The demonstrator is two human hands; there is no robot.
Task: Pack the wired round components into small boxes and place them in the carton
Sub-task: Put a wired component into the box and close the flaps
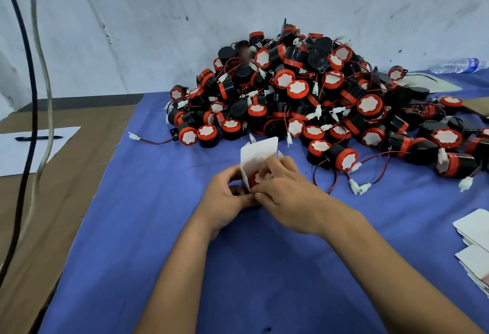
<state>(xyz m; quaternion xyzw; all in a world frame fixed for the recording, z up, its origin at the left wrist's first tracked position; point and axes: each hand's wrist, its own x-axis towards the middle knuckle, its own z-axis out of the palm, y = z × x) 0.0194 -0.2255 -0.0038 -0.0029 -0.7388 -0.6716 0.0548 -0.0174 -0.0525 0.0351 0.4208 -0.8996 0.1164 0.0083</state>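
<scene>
- Hands met at the near centre of the blue-covered desk (164, 227), working one small white box (258, 160) between them; holding it low and close kept it steady for loading.
- Left hand (229, 196) curled round the box's left wall and lower corner, its grip pinching the card so the mouth stayed spread toward the right hand.
- Right hand (284, 196) had its fingertips (264, 169) pressed onto a red-capped wired round component (255, 178) seated partly in the mouth of the box; the grip looked closed on the part, probably pushing it home.
- Box's top flap stood upright behind the fingers, unfolded, so closing was not yet done by my reading.
- Pile of components (317, 95), black bodies with red caps, red-and-black leads and white plugs, lay heaped against the white wall (158, 16), just beyond the hands, within easy reach for the next pick.
- Flat white box blanks (473, 243) were stacked at the desk's right edge, handy to the right hand.
- Carton was not visible, so I could not tell where filled boxes went.
- Sheet of paper (29, 151) with a pen (38, 138) lay on the brown surface to the left, perhaps for tallying.
</scene>
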